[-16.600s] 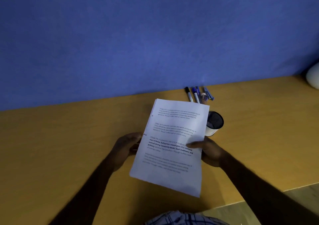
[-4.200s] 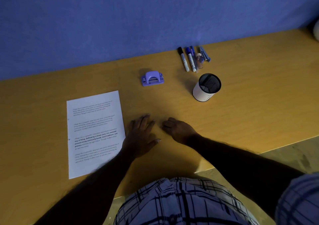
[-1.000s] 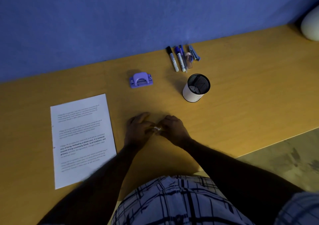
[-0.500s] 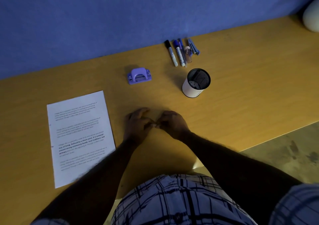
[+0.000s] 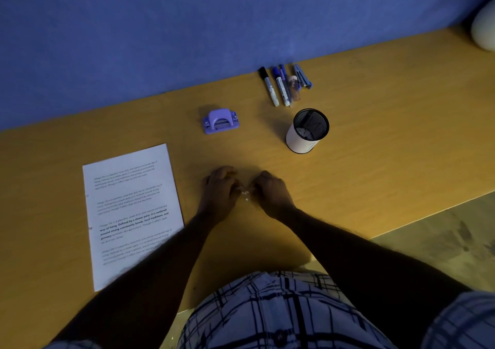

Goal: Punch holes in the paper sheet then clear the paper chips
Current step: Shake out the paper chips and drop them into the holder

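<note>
Paper chips [image 5: 245, 194] are gathered between two hands on a yellow desk [image 5: 375, 148].

The left hand [image 5: 218, 192] and right hand [image 5: 269, 193] are seen curled, palms down, fingertips closing around the small white chips; whether any chip is pinched cannot be told. The printed paper sheet [image 5: 131, 212] lies flat to the left, the purple hole punch [image 5: 220, 121] beyond, near a mesh pen cup [image 5: 306, 132] and markers [image 5: 278, 86].
</note>
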A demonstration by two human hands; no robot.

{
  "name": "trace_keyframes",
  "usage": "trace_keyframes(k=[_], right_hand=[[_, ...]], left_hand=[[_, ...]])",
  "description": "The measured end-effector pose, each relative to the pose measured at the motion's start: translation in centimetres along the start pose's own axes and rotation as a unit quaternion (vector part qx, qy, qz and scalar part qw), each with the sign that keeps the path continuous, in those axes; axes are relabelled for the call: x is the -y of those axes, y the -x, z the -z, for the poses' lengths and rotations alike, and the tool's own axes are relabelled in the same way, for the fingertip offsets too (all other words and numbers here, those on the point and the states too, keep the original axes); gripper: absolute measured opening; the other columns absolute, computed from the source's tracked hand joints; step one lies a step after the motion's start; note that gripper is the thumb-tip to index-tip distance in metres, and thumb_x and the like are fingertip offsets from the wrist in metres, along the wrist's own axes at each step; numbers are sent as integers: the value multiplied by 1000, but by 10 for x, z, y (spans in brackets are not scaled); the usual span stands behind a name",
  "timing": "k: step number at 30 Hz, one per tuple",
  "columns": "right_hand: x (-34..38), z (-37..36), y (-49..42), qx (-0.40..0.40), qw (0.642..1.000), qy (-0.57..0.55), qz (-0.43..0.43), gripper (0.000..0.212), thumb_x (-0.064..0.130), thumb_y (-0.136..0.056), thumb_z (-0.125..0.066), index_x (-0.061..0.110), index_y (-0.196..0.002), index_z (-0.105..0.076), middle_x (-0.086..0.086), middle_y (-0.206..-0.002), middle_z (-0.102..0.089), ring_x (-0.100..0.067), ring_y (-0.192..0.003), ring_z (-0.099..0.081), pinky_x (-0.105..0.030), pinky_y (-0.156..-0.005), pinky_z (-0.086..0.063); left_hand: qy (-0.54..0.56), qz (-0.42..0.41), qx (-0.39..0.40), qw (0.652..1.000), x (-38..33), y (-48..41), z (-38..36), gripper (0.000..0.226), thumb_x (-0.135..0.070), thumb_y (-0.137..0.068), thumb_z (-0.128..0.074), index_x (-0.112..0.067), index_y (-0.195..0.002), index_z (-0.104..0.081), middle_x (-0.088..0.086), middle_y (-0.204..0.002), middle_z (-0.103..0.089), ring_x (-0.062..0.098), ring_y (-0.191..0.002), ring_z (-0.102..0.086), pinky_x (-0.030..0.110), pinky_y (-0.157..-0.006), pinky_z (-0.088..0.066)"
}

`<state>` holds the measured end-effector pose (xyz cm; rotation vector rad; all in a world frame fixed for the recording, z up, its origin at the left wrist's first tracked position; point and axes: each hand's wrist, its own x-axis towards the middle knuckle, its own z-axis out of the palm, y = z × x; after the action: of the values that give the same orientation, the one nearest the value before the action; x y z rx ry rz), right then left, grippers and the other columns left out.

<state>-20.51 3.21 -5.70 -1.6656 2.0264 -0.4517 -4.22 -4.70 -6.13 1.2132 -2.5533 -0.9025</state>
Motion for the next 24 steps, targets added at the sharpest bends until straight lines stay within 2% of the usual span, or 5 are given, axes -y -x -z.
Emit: trace_keyframes(k=[3, 7, 11, 20, 24], right_hand=[[7, 18, -5, 16, 974, -207, -87, 21, 11, -93, -57, 23, -76, -61, 12, -81, -56, -7, -75, -50, -16, -66, -38], [19, 45, -7, 34, 808, -543, -225, 18, 10, -99, -52, 6, -90, -66, -6, -79, -62, -13, -70, -56, -27, -66, -45], [18, 76, -7, 25, 722, -660, -207, 17, 7, -100, -46, 1, -98, -61, -8, -81, -64, -14, -73, -61, -26, -71, -50], [-28, 155, -22, -154, 824, -519, -168, 13, 1, -92, -59, -7, -96, -68, -18, -82, -69, -22, -72, -66, -31, -71, -57], [-52, 177, -33, -193, 890, -371, -180, 9, 5, -86, -67, 9, -81, -73, -11, -76, -74, -28, -74, -71, -41, -72, -60]], left_hand=[[79, 6, -33, 996, -9, -7, 4, 17, -17, -90, -64, -7, -103, -69, 8, -116, -63, 19, -111, -57, 33, -97, -44], [287, 111, -56, 950, -41, -17, 12, 9, -18, -94, -59, -15, -93, -68, -5, -85, -69, 3, -79, -65, 10, -67, -48], [359, 133, -62, 922, -72, -41, 22, 18, -20, -94, -59, -7, -95, -71, 5, -81, -73, 12, -74, -67, 26, -68, -55], [286, 15, -72, 956, -143, -111, 39, 13, -20, -89, -67, -9, -94, -72, -2, -83, -71, 1, -72, -64, 8, -61, -49], [216, -33, -67, 974, -164, -138, 36, 18, -17, -87, -69, -4, -97, -74, 8, -92, -74, 12, -83, -66, 20, -72, -52]])
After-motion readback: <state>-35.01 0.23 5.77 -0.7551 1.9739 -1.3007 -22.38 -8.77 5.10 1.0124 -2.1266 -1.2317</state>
